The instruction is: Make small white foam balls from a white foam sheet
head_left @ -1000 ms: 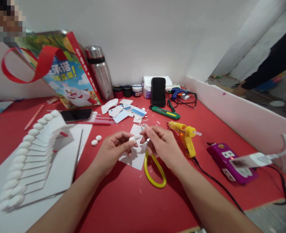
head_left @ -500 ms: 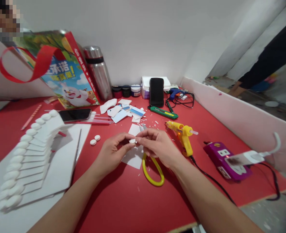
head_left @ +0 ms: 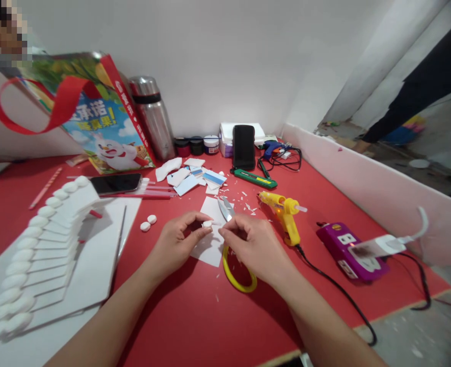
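My left hand [head_left: 179, 240] pinches a small white foam piece [head_left: 208, 224] between thumb and fingertips, just above a white sheet scrap [head_left: 212, 239] on the red table [head_left: 217, 316]. My right hand [head_left: 254, 244] is closed around yellow-handled scissors [head_left: 236, 267]. Their metal blades [head_left: 225, 209] point up and away, right beside the foam piece. The yellow loop of the handle hangs below my right palm. Both hands are close together, almost touching.
A yellow glue gun [head_left: 284, 216] with a black cord and a purple power strip [head_left: 349, 250] lie to the right. At the left rests a white foam model [head_left: 53, 250], with two small white ovals [head_left: 149, 223] nearby. Phones, a flask, a bag, paint pots and paper scraps stand behind.
My right hand has drawn back slightly from the foam piece, and the scissor blades now stick up in plain sight. The left hand keeps its pinch. The view has shifted a little.
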{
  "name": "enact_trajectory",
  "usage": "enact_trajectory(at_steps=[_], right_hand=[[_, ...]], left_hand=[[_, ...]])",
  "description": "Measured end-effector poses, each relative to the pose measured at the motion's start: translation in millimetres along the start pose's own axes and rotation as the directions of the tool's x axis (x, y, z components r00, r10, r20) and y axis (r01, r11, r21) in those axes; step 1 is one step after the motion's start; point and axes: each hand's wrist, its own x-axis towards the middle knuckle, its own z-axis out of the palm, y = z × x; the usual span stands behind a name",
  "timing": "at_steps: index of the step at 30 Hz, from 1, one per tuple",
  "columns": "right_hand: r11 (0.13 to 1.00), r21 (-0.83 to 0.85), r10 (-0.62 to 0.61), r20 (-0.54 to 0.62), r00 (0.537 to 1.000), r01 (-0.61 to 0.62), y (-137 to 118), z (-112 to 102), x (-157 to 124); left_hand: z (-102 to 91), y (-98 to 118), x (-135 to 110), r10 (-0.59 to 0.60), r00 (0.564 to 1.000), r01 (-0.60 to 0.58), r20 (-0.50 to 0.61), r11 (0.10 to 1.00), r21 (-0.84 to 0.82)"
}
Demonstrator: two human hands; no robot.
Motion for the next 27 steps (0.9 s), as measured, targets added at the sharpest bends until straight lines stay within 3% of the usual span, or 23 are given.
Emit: enact_trajectory(at_steps=[3,6,7,10,17,19,27], right_hand=[[0.954,0.3,0.069,-0.143,0.987,-0.023,-2,-10,-19],[0.732,0.644,0.099,-0.423,0.901,0.222,4,-26,-40],[0.661,0.702,0.124,-0.45,0.884,0.265,8,-32,-47],[0.463,0.864,0.259,-0.348,0.901,0.201,23,-49,-63],[0.159,0.972,0.49,-0.229,0.841,0.172,39,-76,-72],[0.143,0.975,0.499,-0.219,0.838,0.17,38,-77,-71],[0.272,0.95,0.452,-0.266,0.851,0.153,39,-71,-68]], left_hand=[[-0.2,-5,0,-0.028,1.0,0.027,-0.006,0.999,-0.038],[0.1,-9,1,-0.05,0.999,0.048,-0.016,0.996,-0.075],[0.4,-9,1,-0.056,0.998,0.054,-0.011,0.995,-0.082],[1.4,-8,1,-0.074,0.997,0.075,0.013,0.994,-0.083],[1.9,-6,0,-0.06,0.998,0.062,0.033,0.995,-0.078],[1.8,-7,0,-0.057,0.998,0.059,0.03,0.996,-0.073],[1.1,-3,2,-0.061,0.998,0.061,0.013,0.995,-0.081]])
